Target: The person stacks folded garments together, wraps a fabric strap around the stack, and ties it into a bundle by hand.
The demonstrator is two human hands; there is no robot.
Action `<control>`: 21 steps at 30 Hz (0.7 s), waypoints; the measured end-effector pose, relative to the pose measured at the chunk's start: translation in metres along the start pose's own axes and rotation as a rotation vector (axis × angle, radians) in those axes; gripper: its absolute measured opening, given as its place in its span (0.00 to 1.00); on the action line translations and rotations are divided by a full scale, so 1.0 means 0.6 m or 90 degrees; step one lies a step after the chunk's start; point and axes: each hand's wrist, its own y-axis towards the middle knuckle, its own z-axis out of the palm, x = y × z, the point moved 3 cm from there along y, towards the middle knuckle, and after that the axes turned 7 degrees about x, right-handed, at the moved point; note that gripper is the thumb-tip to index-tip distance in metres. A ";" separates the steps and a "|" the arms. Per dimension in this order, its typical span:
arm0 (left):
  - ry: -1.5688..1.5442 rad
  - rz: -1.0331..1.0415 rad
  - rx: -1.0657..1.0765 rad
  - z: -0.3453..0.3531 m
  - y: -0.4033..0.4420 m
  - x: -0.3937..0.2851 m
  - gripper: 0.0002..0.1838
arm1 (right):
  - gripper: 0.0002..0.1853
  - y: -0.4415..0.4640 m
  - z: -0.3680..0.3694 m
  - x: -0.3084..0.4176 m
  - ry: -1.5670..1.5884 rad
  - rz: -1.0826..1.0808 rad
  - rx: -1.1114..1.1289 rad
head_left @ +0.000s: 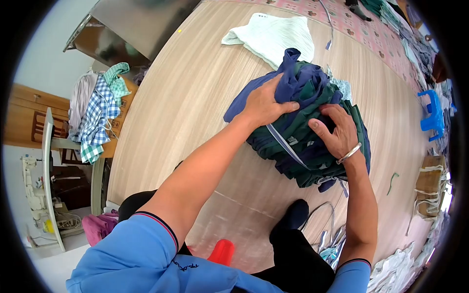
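A thick bundle of dark green and navy cloth (298,129) lies on the wooden surface (181,93) in front of me. My left hand (266,102) rests on its upper left part, thumb stretched to the right, its fingertips partly hidden against the navy cloth. On the bundle's right side lies my right hand (337,129), with thumb and fingers apart and a bracelet at the wrist. A pale striped strip (286,146) runs across the front of the bundle, between and below the hands. Pale green cloth (278,36) lies just behind the bundle.
Checked cloth (100,110) hangs at the left near a sewing machine (34,195). A blue plastic stool (432,116) and a strap-wrapped brown bundle (430,185) are at the right. Something red (222,251) is below, near my foot (295,215). Cloth scraps (395,268) lie lower right.
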 end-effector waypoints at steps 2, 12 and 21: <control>0.014 0.002 -0.006 0.001 0.012 -0.001 0.43 | 0.30 0.010 0.017 -0.001 0.008 -0.028 -0.029; 0.020 -0.026 0.045 -0.009 0.029 0.018 0.40 | 0.19 0.016 0.030 -0.002 0.031 0.108 -0.178; 0.047 -0.032 -0.016 -0.010 0.028 0.014 0.35 | 0.16 0.013 0.032 0.001 -0.051 -0.012 -0.160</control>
